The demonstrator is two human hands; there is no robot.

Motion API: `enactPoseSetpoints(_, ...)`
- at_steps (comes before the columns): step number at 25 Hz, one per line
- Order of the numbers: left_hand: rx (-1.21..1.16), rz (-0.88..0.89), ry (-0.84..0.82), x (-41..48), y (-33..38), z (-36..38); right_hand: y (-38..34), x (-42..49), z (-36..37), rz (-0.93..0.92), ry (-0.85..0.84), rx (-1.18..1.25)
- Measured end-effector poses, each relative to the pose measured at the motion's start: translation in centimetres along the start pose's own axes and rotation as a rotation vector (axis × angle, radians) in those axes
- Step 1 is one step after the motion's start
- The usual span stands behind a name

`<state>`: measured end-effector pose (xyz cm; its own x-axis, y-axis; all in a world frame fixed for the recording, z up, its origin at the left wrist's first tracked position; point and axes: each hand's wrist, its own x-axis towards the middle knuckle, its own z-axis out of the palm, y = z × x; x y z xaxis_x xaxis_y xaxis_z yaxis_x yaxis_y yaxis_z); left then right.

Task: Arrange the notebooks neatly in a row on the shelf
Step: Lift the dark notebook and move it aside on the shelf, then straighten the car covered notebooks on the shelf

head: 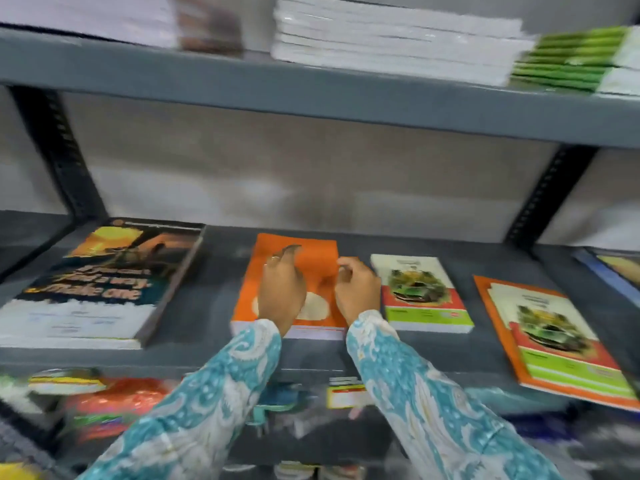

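An orange notebook [313, 261] lies flat in the middle of the grey shelf [214, 306]. My left hand [282, 289] rests on top of it, fingers spread loosely. My right hand [356, 287] is at its right edge with fingers curled; the frame is blurred, so a grip is unclear. To the left lies a thick dark notebook [104, 282] with a sunset cover. Right of the orange one sits a white, red and green notebook [420, 292]. Further right, a similar notebook [554, 337] lies askew on an orange one, overhanging the shelf's front edge.
The shelf above [311, 95] holds white paper stacks [391, 39] and green-edged books [571, 57]. A blue-edged book [609, 268] shows at the far right. Black slotted uprights [59, 150] stand at both sides. Below the shelf edge are colourful packets [114, 403].
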<state>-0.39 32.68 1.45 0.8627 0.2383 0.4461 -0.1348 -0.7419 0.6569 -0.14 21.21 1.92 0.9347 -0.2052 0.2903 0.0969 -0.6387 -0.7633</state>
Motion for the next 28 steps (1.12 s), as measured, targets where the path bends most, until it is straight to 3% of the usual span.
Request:
enactPoseSetpoints(5, -0.166, 0.033, -0.316, -5.1, 12.5, 12.5, 13.6, 3.8, -13.8, 0.286, 0.084, -0.348)
enactPoseSetpoints(9, -0.235, -0.036, -0.602, -8.8, 19.9, 19.1, 21.1, 3.9, -20.9, 0.622, -0.001, -0.618)
enactPoseSetpoints(13, -0.113, -0.188, -0.794, -9.9, 23.5, 22.2, 23.4, 4.3, -23.6, 0.744, -0.042, -0.575)
enactPoseSetpoints(19, -0.016, -0.263, -0.723, -9.5, 24.6, 23.4, 24.2, 5.3, -25.7, 0.843, -0.026, -0.527)
enactPoseSetpoints(23, 0.034, -0.26, -0.663, -9.3, 24.7, 23.6, 24.7, 5.3, -26.2, 0.923, 0.124, -0.463)
enactPoseSetpoints(28, -0.086, -0.151, -0.551, -8.1, 23.6, 23.0, 23.6, 6.3, -25.8, 0.756, 0.293, -0.35)
